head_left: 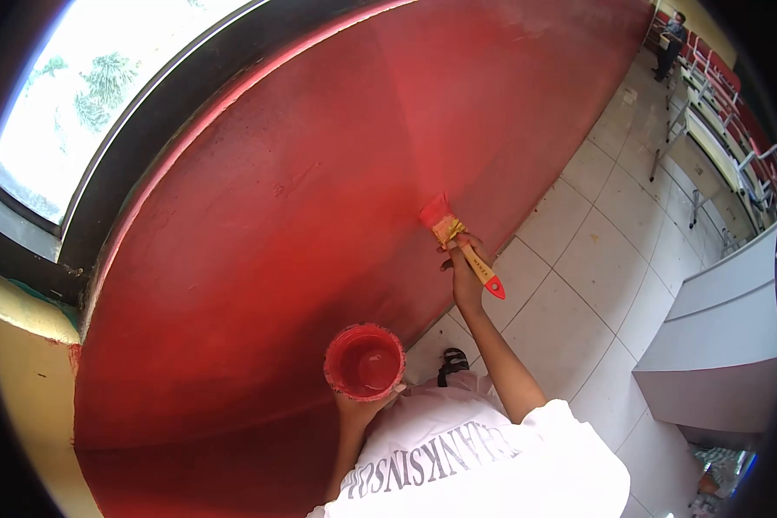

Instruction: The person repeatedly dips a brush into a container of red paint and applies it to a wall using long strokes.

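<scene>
Now your right hand grips paintbrush, bristles toward red wall; your left hand clasps paint cup.

Broad red wall, uneven in tone, paler toward the far end and deep maroon toward the near end. Along its upper edge, a thick dark window frame around a window bleached by daylight, with hazy greenery outside. Against the red wall's near side edge, a yellow wall section, smeared red at the join. From the red wall's lower edge outward, pale square floor tiles, thin dark joints, scattered stains. Along the floor's opposite edge, light-topped tables on metal legs, red chairs behind, and nearer, bulky pale-grey furniture.
</scene>
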Action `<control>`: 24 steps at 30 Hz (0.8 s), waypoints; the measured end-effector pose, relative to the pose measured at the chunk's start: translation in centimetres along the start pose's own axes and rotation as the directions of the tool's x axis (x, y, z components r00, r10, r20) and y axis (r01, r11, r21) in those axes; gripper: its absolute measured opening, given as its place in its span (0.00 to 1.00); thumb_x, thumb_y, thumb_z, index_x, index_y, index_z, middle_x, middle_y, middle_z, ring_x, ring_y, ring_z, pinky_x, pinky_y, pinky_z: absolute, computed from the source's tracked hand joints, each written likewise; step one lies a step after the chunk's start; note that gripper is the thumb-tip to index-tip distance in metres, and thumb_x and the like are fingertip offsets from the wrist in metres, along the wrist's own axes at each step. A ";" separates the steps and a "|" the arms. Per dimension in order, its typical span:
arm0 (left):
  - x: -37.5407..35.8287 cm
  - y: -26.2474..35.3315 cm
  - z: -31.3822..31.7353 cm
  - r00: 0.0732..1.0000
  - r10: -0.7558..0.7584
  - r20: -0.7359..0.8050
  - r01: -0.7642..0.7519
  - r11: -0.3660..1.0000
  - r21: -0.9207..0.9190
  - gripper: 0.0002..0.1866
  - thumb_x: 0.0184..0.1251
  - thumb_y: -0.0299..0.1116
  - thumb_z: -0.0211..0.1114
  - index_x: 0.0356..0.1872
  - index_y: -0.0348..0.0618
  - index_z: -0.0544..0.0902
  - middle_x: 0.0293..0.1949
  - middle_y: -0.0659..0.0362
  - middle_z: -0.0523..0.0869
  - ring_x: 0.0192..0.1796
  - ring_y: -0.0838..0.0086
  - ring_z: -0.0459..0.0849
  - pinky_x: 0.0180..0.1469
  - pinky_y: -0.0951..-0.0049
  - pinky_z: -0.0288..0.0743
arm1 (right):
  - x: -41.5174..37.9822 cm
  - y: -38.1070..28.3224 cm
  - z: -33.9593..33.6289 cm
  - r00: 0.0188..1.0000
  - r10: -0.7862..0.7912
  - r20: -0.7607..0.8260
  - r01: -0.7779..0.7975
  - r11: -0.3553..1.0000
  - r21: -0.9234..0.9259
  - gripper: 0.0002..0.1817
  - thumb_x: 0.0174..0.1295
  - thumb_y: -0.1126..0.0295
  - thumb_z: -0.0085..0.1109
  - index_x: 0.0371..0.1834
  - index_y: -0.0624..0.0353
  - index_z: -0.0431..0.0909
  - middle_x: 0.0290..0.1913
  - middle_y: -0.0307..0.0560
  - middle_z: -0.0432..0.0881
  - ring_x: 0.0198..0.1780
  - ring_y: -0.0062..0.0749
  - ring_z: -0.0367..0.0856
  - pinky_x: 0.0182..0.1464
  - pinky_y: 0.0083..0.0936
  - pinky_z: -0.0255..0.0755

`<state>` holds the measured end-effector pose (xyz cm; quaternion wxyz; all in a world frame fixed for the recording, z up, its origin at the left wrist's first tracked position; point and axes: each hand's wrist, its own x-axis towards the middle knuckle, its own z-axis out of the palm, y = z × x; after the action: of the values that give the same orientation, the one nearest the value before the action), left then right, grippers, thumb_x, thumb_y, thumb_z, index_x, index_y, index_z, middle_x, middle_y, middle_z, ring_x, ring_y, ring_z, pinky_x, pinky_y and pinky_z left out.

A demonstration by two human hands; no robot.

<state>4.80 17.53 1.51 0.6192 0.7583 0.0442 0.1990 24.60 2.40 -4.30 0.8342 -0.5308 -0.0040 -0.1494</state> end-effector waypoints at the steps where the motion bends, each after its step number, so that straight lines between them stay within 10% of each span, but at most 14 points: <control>1: -0.1 -0.1 -0.1 1.000 -0.015 0.011 0.015 1.000 -0.005 0.45 0.33 0.42 0.84 0.57 0.43 0.70 0.51 0.58 0.79 0.54 0.69 0.78 0.56 0.65 0.73 | -0.2 0.5 -0.4 1.000 0.026 -0.003 -0.026 1.000 -0.013 0.11 0.61 0.74 0.56 0.45 0.67 0.72 0.38 0.48 0.79 0.36 0.30 0.82 0.26 0.20 0.74; 11: -1.0 -2.8 -1.0 0.999 -0.034 0.026 0.033 0.999 0.008 0.49 0.30 0.37 0.85 0.59 0.40 0.66 0.54 0.55 0.76 0.56 0.67 0.77 0.57 0.63 0.72 | -0.3 -5.2 -3.4 0.992 0.075 -0.103 -0.067 0.994 0.085 0.12 0.61 0.73 0.56 0.47 0.62 0.71 0.37 0.47 0.79 0.33 0.28 0.81 0.27 0.21 0.72; 24: 0.2 -0.3 -0.4 1.000 0.024 -0.011 -0.026 0.992 -0.121 0.44 0.33 0.41 0.83 0.56 0.42 0.71 0.50 0.58 0.80 0.52 0.69 0.80 0.53 0.66 0.75 | 3.6 -20.2 10.7 0.836 -0.540 0.100 0.503 0.826 0.253 0.13 0.62 0.73 0.56 0.49 0.60 0.71 0.39 0.48 0.78 0.34 0.32 0.82 0.26 0.20 0.74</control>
<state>4.93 18.00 1.36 0.6613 0.7189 0.0256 0.2127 24.53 3.07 18.85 0.8107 -0.4257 -0.2353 -0.3258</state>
